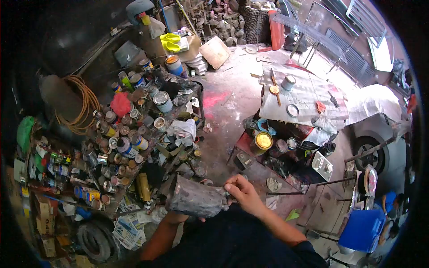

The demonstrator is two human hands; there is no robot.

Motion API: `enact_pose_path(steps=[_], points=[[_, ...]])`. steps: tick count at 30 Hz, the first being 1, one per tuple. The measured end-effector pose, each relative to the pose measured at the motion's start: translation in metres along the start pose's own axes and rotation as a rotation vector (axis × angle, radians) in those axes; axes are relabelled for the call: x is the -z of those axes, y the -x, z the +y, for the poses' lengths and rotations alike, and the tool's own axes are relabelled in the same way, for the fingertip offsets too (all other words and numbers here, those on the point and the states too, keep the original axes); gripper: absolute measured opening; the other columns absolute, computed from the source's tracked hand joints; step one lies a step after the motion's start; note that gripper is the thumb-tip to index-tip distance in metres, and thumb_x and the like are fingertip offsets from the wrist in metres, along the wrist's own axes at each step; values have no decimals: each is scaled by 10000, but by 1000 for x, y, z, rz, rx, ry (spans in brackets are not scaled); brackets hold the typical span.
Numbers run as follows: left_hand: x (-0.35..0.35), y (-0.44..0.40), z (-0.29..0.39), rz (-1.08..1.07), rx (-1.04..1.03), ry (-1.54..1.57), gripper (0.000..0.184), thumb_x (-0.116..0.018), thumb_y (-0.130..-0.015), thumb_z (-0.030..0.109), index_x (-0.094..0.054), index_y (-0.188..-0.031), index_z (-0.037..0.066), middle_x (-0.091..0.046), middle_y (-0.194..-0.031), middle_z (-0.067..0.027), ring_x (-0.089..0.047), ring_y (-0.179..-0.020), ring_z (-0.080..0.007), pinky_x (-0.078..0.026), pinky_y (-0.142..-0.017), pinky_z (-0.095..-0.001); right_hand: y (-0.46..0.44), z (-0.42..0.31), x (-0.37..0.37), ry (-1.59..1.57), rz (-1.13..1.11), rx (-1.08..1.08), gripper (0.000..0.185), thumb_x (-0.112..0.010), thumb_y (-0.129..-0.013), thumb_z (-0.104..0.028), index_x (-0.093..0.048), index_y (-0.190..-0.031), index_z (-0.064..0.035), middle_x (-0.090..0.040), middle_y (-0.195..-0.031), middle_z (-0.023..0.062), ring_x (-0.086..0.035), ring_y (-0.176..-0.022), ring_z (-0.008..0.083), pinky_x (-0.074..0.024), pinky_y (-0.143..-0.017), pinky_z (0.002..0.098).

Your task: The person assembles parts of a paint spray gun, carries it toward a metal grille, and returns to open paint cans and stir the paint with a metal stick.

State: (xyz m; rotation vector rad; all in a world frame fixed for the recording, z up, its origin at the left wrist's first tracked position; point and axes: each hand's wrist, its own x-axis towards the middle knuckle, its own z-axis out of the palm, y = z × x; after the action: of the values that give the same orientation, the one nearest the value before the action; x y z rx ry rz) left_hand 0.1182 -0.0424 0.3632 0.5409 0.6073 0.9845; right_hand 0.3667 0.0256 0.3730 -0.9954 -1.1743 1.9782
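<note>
A dirty grey metal canister [194, 196] lies on its side in front of my body at the bottom centre, its wide end to the left. My left hand [178, 217] supports it from below, mostly hidden behind it. At the canister's narrow right end, my right hand [241, 192] has its thumb and fingers pinched together on a small fitting. The fitting's details are too small to make out.
Paint cans [129, 147] crowd the cluttered bench on the left. A coiled hose [80, 105] hangs behind them. To the right, a covered table [308, 96] holds a can and lids, with a yellow-topped can [263, 140] below. A blue container [362, 230] stands lower right.
</note>
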Motion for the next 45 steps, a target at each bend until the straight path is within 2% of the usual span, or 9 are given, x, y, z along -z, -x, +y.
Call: enact_pose_path(steps=[4,7,9,13,16,23,32,35,45], points=[[12,-5,-13,-101,-40,340,900,-509,-955,660,-258,-1550,34,-489,-1463,-203,-640,-1176,-356,-650,-602,-427,0,3,6,90,-4,78,277,-664,-998,-184,-574,-1225,-53,-620,-1010,22,-611,-811,97,-522,-684,276],[4,-2,-7,5,-49,-26,930,-496,-936,705,-283,-1530,21,-523,-1426,-210,-663,-1145,-359,-641,-571,-389,13,-22,8,107,-118,70,290,-664,-976,-112,-577,-1244,-44,-620,-1067,33,-634,-866,112,-526,-745,272],[1,-3,-5,48,-26,-230,939,-506,-926,714,-303,-1514,11,-558,-1383,-211,-682,-1110,-365,-633,-548,-372,14,-32,16,344,-129,39,348,-691,-939,-93,-582,-1265,-42,-626,-1095,41,-637,-935,127,-517,-796,282],[-3,-5,-1,28,22,-128,915,-545,-924,686,-344,-1480,-13,-608,-1308,-217,-704,-1062,-379,-621,-506,-359,12,-27,24,576,-124,305,391,-729,-889,-86,-597,-1253,-28,-633,-1139,67,-627,-1039,166,-495,-889,307],[-6,-9,2,2,-24,-144,879,-548,-941,653,-364,-1457,-34,-613,-1293,-237,-705,-1054,-393,-618,-482,-360,11,-26,27,614,-116,417,386,-725,-885,-79,-607,-1249,-28,-632,-1156,98,-629,-1050,201,-492,-910,326],[-6,-14,-2,-24,4,-86,793,-531,-978,587,-400,-1417,-60,-622,-1260,-261,-700,-1050,-414,-613,-456,-363,17,-25,24,523,-88,371,409,-715,-868,-29,-606,-1262,-26,-626,-1177,113,-627,-1072,225,-494,-923,332],[-18,-17,-4,97,95,-28,742,-549,-971,567,-468,-1385,-44,-655,-1242,-207,-729,-1001,-293,-592,-451,-294,18,-24,26,569,-66,476,414,-724,-862,-18,-604,-1259,-18,-619,-1220,134,-622,-1122,263,-493,-961,352],[-28,-16,-3,144,94,-159,747,-546,-969,582,-469,-1386,-33,-656,-1241,-208,-728,-998,-301,-589,-451,-288,20,-25,27,546,-54,493,405,-733,-857,-18,-614,-1244,-17,-623,-1224,142,-621,-1141,272,-490,-973,361],[-38,-19,-1,104,82,-45,736,-556,-973,567,-462,-1393,-29,-657,-1233,-224,-726,-1012,-317,-592,-450,-298,26,-31,31,577,-70,508,405,-737,-874,-40,-609,-1258,-41,-619,-1252,153,-617,-1183,307,-491,-1000,377]])
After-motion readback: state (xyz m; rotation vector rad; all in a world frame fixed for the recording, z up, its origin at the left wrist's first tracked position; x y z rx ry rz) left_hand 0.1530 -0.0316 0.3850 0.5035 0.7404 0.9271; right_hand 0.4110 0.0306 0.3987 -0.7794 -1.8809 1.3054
